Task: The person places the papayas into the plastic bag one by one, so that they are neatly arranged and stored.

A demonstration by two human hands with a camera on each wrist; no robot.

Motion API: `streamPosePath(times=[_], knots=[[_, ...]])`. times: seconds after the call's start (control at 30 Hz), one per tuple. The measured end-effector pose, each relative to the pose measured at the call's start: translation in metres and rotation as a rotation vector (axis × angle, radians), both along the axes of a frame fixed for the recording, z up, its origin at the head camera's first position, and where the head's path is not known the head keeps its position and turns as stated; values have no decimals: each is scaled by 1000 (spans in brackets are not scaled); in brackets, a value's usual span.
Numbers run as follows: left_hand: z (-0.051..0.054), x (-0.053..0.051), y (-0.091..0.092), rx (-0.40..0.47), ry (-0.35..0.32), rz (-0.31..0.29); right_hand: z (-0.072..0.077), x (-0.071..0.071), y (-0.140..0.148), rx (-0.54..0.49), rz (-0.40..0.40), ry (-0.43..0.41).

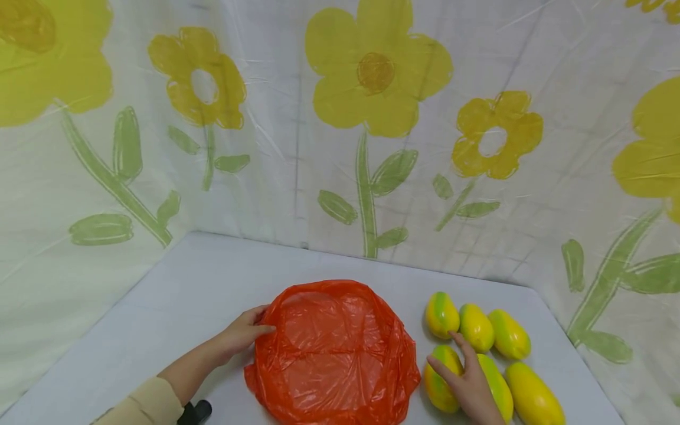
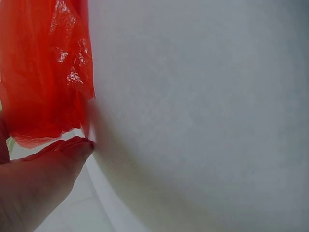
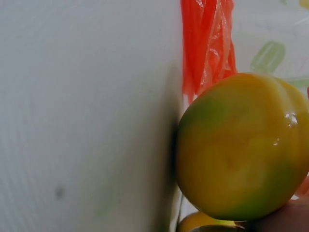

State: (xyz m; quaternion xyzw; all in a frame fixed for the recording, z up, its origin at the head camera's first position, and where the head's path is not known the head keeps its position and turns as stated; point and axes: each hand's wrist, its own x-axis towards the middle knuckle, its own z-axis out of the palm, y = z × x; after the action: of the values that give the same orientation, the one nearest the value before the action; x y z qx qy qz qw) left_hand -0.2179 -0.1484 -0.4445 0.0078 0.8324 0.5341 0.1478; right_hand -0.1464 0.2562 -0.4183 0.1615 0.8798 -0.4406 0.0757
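Observation:
A red plastic bag (image 1: 334, 330) lies spread in a round shape on the white table, its rim rolled outward. My left hand (image 1: 247, 332) holds its left edge, thumb over the rim. In the left wrist view, the fingers of that hand (image 2: 53, 169) are low beside the bag (image 2: 46, 72). Over the yellow-green mango (image 1: 441, 386) nearest the bag, my right hand (image 1: 470, 378) has thumb and forefinger spread apart. That mango (image 3: 241, 150) fills much of the right wrist view and partly hides the hand.
More mangoes (image 1: 476, 327) stand in two rows to the right of the bag. A dark cylindrical object (image 1: 196, 411) shows by the left sleeve. Behind the table (image 1: 234, 260) hangs a flower-printed curtain (image 1: 276, 177).

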Motion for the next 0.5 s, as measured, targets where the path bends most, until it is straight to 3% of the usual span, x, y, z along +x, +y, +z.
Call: streamPosePath(times=[0.27,0.5], knots=[[0,0,-1,6,-2,-1,-9,-1,-4,137,29,15],[0,0,-1,9,5,-12,-19,1,-4,136,17,2]])
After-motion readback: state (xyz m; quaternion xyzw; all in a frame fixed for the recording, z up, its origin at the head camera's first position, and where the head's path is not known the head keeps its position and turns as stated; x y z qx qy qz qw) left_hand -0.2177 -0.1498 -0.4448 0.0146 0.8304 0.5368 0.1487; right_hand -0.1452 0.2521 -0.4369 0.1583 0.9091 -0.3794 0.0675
